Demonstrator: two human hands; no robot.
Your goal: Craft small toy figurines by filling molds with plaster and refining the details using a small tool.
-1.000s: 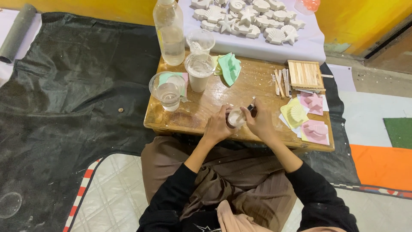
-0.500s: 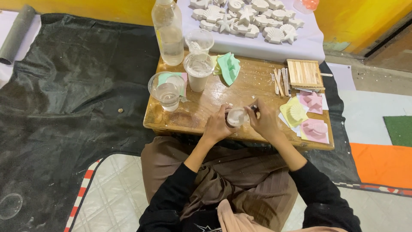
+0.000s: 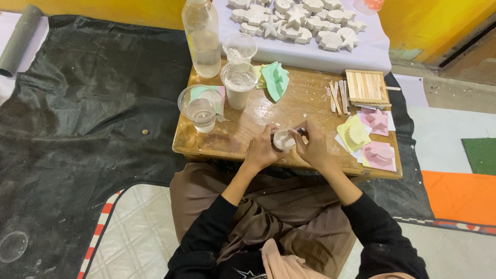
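On the left of the low wooden table (image 3: 310,111) stands a clear cup of water (image 3: 200,107), with a tall bottle (image 3: 202,39) and two cups of white mix (image 3: 238,85) behind it. Near the front edge the left hand (image 3: 260,151) curls its fingers around a small white cup (image 3: 283,139), holding it upright on the wood. The right hand (image 3: 313,147) pinches a thin dark stick, its tip at the cup's rim (whether it dips in, I cannot tell). Stirring calls for a firm hold and slow strokes, so nothing slops over. To the right lie wooden sticks (image 3: 338,95) and yellow and pink moulds (image 3: 368,135).
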